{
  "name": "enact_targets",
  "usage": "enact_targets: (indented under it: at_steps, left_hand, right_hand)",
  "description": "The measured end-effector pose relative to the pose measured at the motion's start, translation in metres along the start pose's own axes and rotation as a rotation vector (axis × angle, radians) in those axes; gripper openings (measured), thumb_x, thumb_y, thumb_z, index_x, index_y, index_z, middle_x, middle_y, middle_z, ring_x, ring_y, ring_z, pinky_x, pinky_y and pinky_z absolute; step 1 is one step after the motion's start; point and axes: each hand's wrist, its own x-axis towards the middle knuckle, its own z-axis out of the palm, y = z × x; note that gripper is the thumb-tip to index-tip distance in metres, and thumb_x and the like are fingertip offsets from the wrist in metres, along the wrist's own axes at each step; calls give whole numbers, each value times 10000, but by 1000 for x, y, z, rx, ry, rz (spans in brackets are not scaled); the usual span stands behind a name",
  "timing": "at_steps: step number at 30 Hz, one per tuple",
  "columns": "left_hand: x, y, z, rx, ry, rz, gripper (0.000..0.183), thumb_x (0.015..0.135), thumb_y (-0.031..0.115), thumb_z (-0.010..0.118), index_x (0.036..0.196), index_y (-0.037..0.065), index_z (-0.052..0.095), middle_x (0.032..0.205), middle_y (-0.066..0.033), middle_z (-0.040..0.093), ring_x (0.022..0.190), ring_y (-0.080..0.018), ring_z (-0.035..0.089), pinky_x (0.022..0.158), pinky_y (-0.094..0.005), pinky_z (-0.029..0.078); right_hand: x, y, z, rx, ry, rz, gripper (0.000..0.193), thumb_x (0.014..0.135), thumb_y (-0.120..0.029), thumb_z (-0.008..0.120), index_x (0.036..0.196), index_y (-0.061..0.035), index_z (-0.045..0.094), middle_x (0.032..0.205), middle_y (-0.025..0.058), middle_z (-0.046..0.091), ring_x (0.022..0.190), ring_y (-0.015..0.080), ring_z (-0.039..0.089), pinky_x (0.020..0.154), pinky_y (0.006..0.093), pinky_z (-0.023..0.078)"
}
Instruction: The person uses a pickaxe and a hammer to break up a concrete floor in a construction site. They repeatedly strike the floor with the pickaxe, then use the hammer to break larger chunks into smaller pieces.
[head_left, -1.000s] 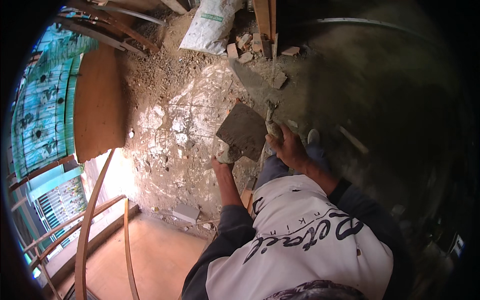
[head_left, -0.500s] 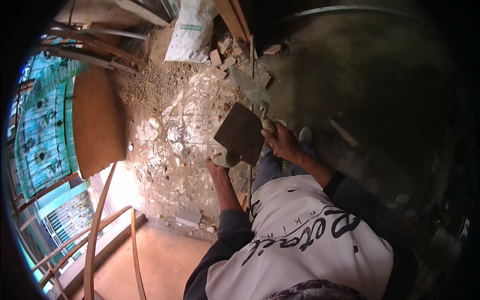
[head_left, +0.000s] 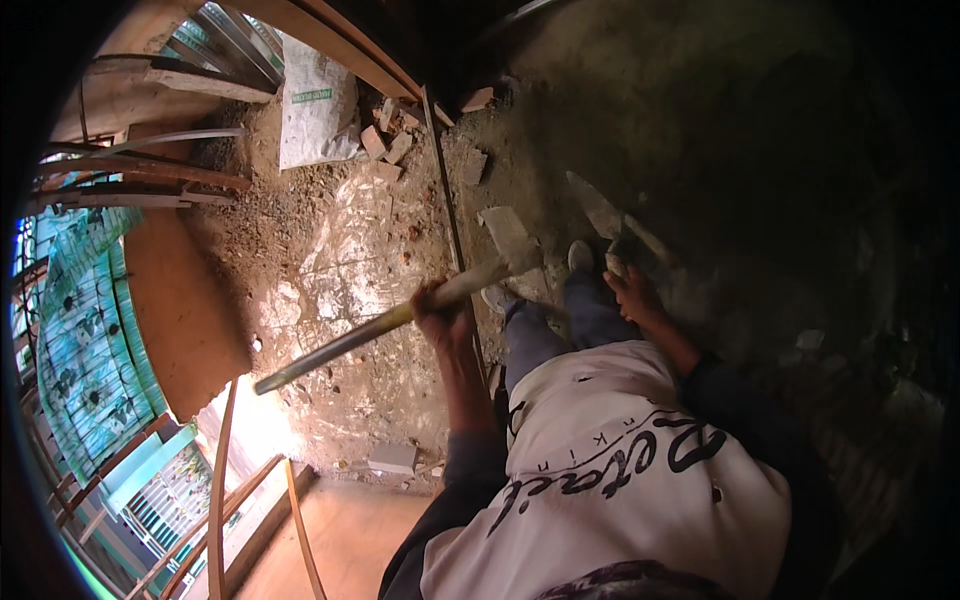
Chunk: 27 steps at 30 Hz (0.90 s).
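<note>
My left hand (head_left: pixel 445 312) is wrapped around the long handle of a hoe (head_left: pixel 365 334). The handle slants from the bright floor on the left up to the pale, mortar-smeared head in front of my legs. The hoe's flat blade (head_left: pixel 506 230) points away from me. Off to the right, my right hand (head_left: pixel 632 290) is closed on the grip of a pointed trowel (head_left: pixel 596 207). Its blade points forward and left over the dark floor, apart from the hoe.
Broken bricks (head_left: pixel 390 140) lie beside a white sack (head_left: pixel 318 105) at the far side. A thin strip (head_left: pixel 443 180) divides the rubble floor from the darker floor. Wooden bars (head_left: pixel 218 500) and a brown panel (head_left: pixel 185 310) stand at left. A grey block (head_left: pixel 393 458) lies near left.
The hoe has turned from blade-up before me to lying slantwise, its handle now pointing left. My right hand has moved right and down with the trowel. The view has shifted too.
</note>
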Motion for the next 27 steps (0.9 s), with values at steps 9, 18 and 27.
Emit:
enact_targets:
  at_steps: [9, 18, 27]
  left_hand:
    - [32, -81, 24, 382, 3, -14, 181, 980, 247, 632, 1060, 84, 638, 1012, -86, 680, 996, -272, 657, 911, -461, 513]
    - [75, -146, 77, 932, 175, 12, 481, 951, 416, 629, 1207, 9, 625, 1035, -125, 639, 986, -279, 655, 832, -406, 524]
    - [137, -157, 150, 1266, -282, 307, 210, 918, 209, 651, 812, 29, 669, 791, -69, 643, 733, -175, 592, 674, -331, 481]
  right_hand:
    - [-30, -8, -43, 234, 36, 341, 484, 912, -459, 680, 1161, -65, 550, 632, 23, 499, 397, 130, 454, 359, 318, 390]
    - [-37, 84, -55, 220, 15, 397, 574, 904, -399, 699, 1345, -88, 502, 896, 127, 551, 653, 222, 563, 608, 403, 482]
    - [-73, 180, -64, 19, 57, 441, 683, 882, -364, 712, 1440, -57, 465, 1332, 281, 527, 1079, 368, 626, 945, 479, 510]
